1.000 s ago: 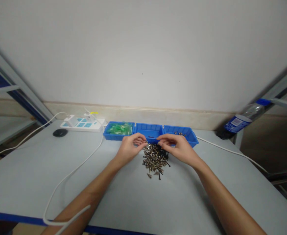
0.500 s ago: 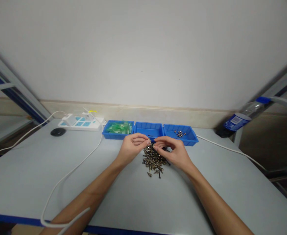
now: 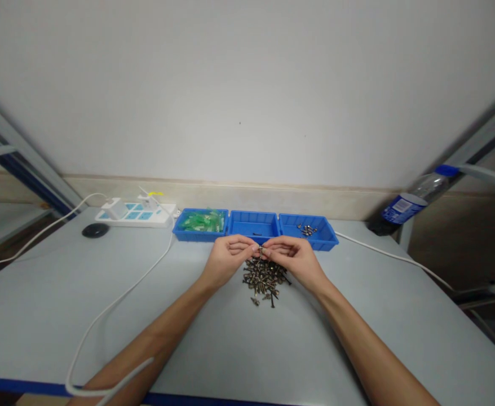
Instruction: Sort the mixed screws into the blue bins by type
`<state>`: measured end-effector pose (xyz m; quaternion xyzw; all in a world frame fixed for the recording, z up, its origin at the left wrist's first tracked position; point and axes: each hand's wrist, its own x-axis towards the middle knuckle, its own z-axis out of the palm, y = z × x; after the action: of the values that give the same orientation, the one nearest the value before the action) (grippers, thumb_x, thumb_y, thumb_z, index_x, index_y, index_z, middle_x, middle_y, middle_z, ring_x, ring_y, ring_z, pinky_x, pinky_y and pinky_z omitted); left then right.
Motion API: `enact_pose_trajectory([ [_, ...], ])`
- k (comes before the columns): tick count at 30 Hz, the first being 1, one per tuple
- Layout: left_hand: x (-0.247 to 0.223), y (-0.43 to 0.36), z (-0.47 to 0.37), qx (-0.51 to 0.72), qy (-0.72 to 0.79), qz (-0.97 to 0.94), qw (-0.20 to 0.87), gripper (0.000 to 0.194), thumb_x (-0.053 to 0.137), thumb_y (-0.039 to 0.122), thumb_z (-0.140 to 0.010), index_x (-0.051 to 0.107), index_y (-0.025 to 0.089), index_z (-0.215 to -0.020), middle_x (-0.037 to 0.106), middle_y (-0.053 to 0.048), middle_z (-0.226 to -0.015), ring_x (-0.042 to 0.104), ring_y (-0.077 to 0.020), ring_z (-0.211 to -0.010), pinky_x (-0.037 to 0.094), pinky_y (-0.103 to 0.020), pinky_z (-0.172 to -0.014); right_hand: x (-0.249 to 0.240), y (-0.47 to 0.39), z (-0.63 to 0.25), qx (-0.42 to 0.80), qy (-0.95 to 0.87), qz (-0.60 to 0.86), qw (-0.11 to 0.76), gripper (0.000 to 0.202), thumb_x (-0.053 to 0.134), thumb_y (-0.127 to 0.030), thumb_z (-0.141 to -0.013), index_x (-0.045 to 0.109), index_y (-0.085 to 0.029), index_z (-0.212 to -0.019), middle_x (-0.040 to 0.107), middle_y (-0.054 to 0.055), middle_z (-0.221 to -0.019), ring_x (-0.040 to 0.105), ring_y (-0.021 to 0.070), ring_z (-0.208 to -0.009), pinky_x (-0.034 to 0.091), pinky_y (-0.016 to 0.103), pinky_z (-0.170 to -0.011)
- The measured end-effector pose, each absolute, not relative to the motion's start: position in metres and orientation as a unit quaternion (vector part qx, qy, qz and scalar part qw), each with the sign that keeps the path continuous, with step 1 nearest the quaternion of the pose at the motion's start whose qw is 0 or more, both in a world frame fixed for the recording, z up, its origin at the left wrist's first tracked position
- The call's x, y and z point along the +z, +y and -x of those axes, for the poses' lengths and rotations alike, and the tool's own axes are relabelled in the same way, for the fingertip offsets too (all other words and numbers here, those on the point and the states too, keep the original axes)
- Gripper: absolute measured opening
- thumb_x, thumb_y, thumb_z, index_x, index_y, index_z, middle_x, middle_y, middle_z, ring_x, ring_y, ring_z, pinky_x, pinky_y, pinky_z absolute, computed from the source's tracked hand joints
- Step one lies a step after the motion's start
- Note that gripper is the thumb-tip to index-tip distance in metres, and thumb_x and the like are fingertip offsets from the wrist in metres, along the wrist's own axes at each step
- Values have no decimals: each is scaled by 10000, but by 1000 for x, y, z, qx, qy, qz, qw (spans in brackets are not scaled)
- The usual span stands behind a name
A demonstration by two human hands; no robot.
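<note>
My left hand [image 3: 230, 255] and my right hand [image 3: 292, 256] meet fingertip to fingertip above the far side of a pile of screws [image 3: 264, 279]. Pinched between the two hands is a small metal screw [image 3: 261, 251]; its details are too small to make out. Both hands' fingers are closed. Behind them stand three joined blue trays. The left tray [image 3: 180, 232] holds green plastic pieces [image 3: 203, 221]. In the middle tray [image 3: 251, 220] lies one small dark screw [image 3: 256, 234]. Several small metal parts [image 3: 306, 230] sit in the right tray [image 3: 326, 231].
A white power strip [image 3: 158, 217] with plugs lies at the back left, near a black round disc [image 3: 95, 230]. White cables [image 3: 116, 301] cross the table, one over my left forearm. A bottle with a blue cap [image 3: 412, 200] leans at the back right.
My right fingers have come in to meet the left ones, and both hands now pinch the small screw. The whole view has shifted slightly.
</note>
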<state>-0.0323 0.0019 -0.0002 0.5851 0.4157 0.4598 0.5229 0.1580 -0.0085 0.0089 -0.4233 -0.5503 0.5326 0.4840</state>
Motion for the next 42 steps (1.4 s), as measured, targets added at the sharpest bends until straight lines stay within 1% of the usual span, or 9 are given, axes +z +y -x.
enact_pose_trajectory([
  [3,-1,4,36,441,427,-658,436,165,707,285,-850,745,142,-923,803,-88,-875,772,-203,-803,636,-315,-771,9,-5,-161,520,-543,438,493,294,882,-408,-650,777,-178,-802,790,81,-776,761,225,-722,622,356,-743],
  [6,-7,9,46,382,432,-779,245,130,648,214,-879,760,170,-926,795,-66,-897,739,-186,-782,603,-310,-752,5,0,-166,452,-498,469,572,292,842,-434,-700,779,-172,-814,786,87,-773,759,237,-723,626,377,-741],
  [11,-21,14,59,257,444,-853,94,93,636,169,-880,724,174,-909,745,-56,-876,691,-202,-818,545,-320,-782,0,6,-178,364,-391,519,667,275,770,-400,-779,782,-162,-917,789,129,-1003,772,273,-844,637,384,-706],
  [15,-24,13,59,230,443,-861,96,94,593,142,-895,680,171,-874,677,-48,-848,644,-188,-801,507,-292,-753,1,6,-181,356,-401,514,669,241,733,-359,-805,777,-178,-958,780,120,-1046,767,256,-823,629,362,-666],
  [21,-25,15,59,237,441,-861,92,142,513,141,-949,632,169,-876,656,-43,-849,628,-184,-797,500,-286,-740,3,4,-175,380,-438,491,651,212,744,-350,-778,772,-175,-895,781,91,-904,711,180,-659,576,311,-600],
  [29,-4,10,49,399,389,-809,185,38,648,170,-897,681,169,-879,741,-15,-794,697,-147,-723,541,-251,-728,2,1,-170,410,-540,464,570,271,715,-396,-802,762,-160,-927,762,70,-762,679,164,-594,559,303,-601],
  [34,0,5,44,451,385,-774,222,161,689,142,-857,620,175,-999,759,4,-829,730,-130,-749,563,-220,-729,-3,-3,-165,397,-622,463,491,253,670,-349,-842,762,-167,-993,766,77,-818,700,180,-671,574,324,-664],
  [37,0,3,43,461,383,-768,225,170,717,144,-836,597,188,-946,757,18,-813,731,-129,-734,569,-224,-727,-5,-5,-164,385,-676,449,439,252,681,-324,-847,762,-183,-1039,768,72,-836,703,189,-728,565,331,-697],
  [42,2,0,40,475,383,-751,251,170,739,147,-823,588,192,-888,760,25,-787,738,-132,-718,575,-216,-703,-6,-6,-161,492,-633,412,433,275,776,-345,-782,751,-189,-1008,782,70,-883,727,188,-782,573,327,-741],
])
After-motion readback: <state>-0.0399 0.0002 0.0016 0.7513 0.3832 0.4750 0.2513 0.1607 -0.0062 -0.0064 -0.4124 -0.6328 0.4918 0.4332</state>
